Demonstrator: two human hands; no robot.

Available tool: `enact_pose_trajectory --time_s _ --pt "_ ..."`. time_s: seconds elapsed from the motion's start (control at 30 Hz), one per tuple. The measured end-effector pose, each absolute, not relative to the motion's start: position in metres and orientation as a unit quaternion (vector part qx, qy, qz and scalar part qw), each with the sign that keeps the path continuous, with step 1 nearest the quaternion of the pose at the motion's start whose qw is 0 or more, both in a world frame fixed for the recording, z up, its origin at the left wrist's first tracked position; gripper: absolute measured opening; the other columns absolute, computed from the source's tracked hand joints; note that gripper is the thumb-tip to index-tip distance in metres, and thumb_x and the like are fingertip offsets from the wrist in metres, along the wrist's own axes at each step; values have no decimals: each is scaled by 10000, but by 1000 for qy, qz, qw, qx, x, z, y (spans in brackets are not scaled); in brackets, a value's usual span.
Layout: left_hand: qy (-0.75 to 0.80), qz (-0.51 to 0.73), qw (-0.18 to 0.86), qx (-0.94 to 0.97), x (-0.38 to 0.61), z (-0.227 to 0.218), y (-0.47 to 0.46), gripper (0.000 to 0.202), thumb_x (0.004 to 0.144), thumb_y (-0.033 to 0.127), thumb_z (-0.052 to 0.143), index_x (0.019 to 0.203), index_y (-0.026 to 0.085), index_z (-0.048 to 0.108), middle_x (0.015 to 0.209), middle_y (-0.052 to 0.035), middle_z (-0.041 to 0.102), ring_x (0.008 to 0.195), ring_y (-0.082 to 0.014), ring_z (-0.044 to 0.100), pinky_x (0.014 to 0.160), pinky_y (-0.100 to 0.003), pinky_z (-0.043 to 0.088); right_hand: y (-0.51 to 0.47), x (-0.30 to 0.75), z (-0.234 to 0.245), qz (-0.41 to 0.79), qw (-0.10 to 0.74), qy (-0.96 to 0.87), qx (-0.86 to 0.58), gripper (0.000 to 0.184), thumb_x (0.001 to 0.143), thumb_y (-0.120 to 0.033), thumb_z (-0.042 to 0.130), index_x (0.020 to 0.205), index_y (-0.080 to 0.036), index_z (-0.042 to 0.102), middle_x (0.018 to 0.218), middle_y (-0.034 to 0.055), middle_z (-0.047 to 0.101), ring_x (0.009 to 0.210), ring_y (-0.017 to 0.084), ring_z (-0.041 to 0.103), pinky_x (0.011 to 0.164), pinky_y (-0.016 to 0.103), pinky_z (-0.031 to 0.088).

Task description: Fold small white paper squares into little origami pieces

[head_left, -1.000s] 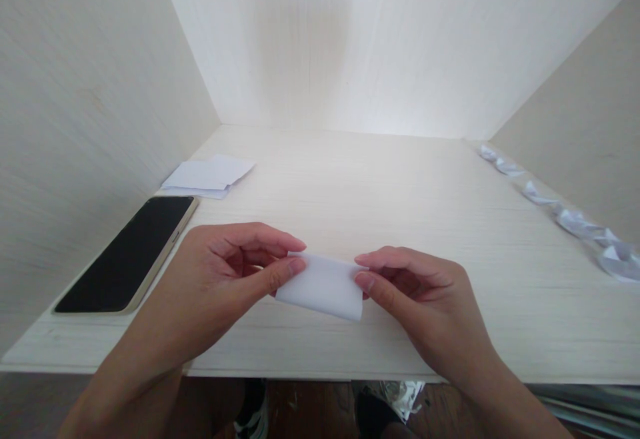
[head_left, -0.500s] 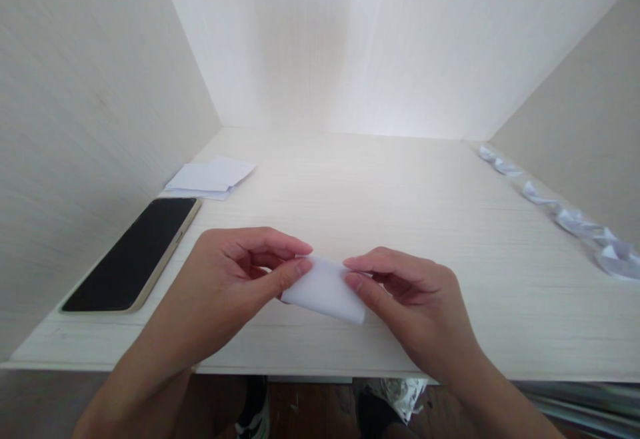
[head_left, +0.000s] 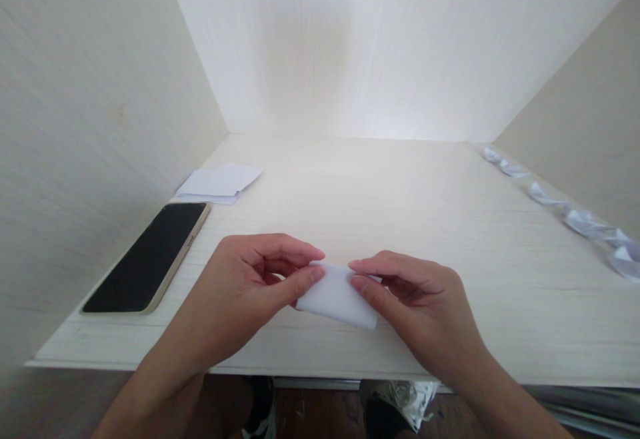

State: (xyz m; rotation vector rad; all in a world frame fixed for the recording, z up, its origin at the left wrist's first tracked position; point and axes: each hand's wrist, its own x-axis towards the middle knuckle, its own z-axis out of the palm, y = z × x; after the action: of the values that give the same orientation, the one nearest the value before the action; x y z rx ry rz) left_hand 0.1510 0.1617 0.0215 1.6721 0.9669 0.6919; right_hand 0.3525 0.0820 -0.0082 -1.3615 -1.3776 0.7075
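Between my hands is a small folded piece of white paper (head_left: 337, 296), held just above the front part of the tabletop. My left hand (head_left: 273, 279) pinches its upper left corner between thumb and forefinger. With thumb and forefinger closed on the upper right edge, my right hand (head_left: 413, 296) grips the same paper. The paper's lower edge looks like a rounded fold and slants down to the right. The other fingers of both hands curl behind it, partly hidden.
A smartphone (head_left: 147, 259) with a dark screen lies at the left. Behind it are stacked white paper sheets (head_left: 220, 180). Several folded white paper pieces (head_left: 590, 224) line the right wall. White panels enclose the tabletop (head_left: 400, 186) at back and sides. Crumpled silvery material (head_left: 415, 402) sits below the front edge.
The whole view has shifted slightly, so the phone, sheets and hands appear a little further right. Both hands keep their pinch on the paper, which looks much the same.
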Motion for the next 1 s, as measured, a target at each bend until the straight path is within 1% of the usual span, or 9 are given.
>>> enact_pose_trajectory --time_s 0.17,0.37,0.53,0.63,0.77,0.83,0.93,1.0 --pt "406 296 490 712 152 22 163 54 837 277 806 865 243 837 783 6 819 636 -119 731 527 -138 549 79 352 -8 306 516 -568 -562 74 873 -235 767 897 -253 834 805 8 808 694 160 711 611 268 554" --pt "416 303 469 717 149 18 162 69 832 317 821 856 256 841 740 11 808 598 -105 714 501 -116 522 79 354 -12 312 522 -569 -553 88 875 -240 770 935 -253 834 834 0 812 717 150 705 641 267 548" --pt "425 331 462 704 152 19 162 40 798 293 840 817 258 836 709 17 804 572 -109 719 490 -112 528 80 356 -12 318 516 -582 -542 113 884 -228 762 970 -247 833 859 0 817 744 148 717 663 267 551" --pt "421 340 453 708 153 19 162 25 798 280 835 814 260 835 713 16 807 574 -112 726 498 -112 536 80 355 -10 318 513 -595 -531 107 895 -223 752 960 -248 833 879 -2 822 765 145 727 678 262 550" --pt "407 340 456 715 154 19 160 33 818 282 821 836 258 835 752 9 819 599 -119 736 518 -123 551 80 353 -10 339 506 -585 -536 76 900 -251 748 896 -245 824 838 -2 816 736 149 721 652 260 543" --pt "395 327 465 722 156 19 159 47 826 278 813 860 251 833 766 5 822 614 -123 743 531 -128 560 79 351 -11 363 500 -566 -546 77 894 -280 753 900 -242 819 812 3 809 701 154 706 621 263 533" --pt "393 315 466 728 159 20 156 107 836 276 810 937 245 823 759 10 818 628 -115 744 548 -119 562 79 346 -13 409 497 -536 -546 89 886 -298 754 907 -237 814 815 14 808 701 160 699 630 269 534" --pt "398 326 462 722 161 19 155 178 834 288 821 1006 243 807 771 15 814 643 -106 739 556 -111 558 81 342 -13 424 515 -502 -550 77 868 -299 767 867 -234 808 798 15 800 705 159 690 639 267 531"
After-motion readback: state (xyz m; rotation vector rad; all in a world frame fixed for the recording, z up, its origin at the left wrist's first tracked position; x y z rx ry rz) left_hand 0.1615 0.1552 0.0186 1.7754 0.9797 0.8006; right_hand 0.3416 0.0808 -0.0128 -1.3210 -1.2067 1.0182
